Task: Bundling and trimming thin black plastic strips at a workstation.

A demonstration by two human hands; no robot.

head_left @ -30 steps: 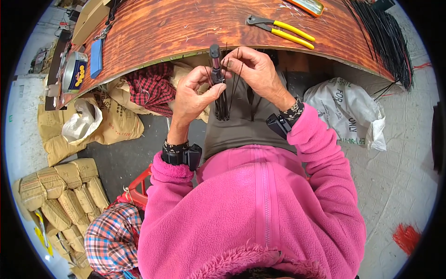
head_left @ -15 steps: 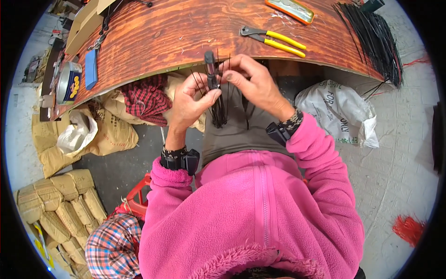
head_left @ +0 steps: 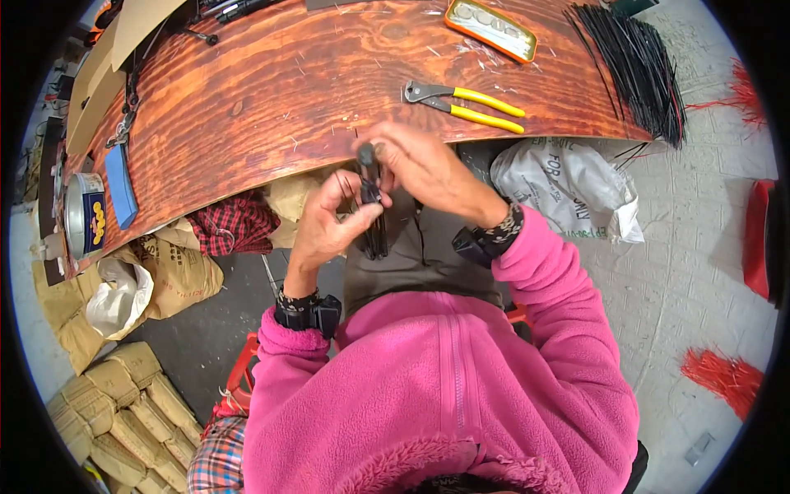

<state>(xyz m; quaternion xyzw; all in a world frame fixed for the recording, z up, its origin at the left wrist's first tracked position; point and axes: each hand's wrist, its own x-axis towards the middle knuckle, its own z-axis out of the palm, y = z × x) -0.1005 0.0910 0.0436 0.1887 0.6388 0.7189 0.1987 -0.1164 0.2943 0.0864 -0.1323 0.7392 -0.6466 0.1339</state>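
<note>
My left hand (head_left: 323, 226) pinches a dark rod-like piece with a rounded end (head_left: 366, 155) just off the table's near edge, above my lap. Thin black strands (head_left: 376, 240) hang below it in a bundle. Curled over the piece from the right, my right hand (head_left: 428, 174) has its fingers bent close to the upper part and the strands. What its fingertips grip is partly hidden behind the hand. On the tabletop beyond lie end-cutting pliers (head_left: 485, 100) with yellow handles.
The wooden table (head_left: 271, 107) carries an orange-rimmed tin (head_left: 494, 29), a bundle of black strands (head_left: 638, 70), a blue strip (head_left: 121, 186) and a round can (head_left: 85, 210). A white sack (head_left: 568, 185) and brown paper sacks (head_left: 177, 280) stand below. Red strands (head_left: 724, 379) lie on the floor.
My right hand has closed in over the top of the dark piece. The strands that fanned upward between my hands are now mostly covered. The whole view has shifted slightly.
</note>
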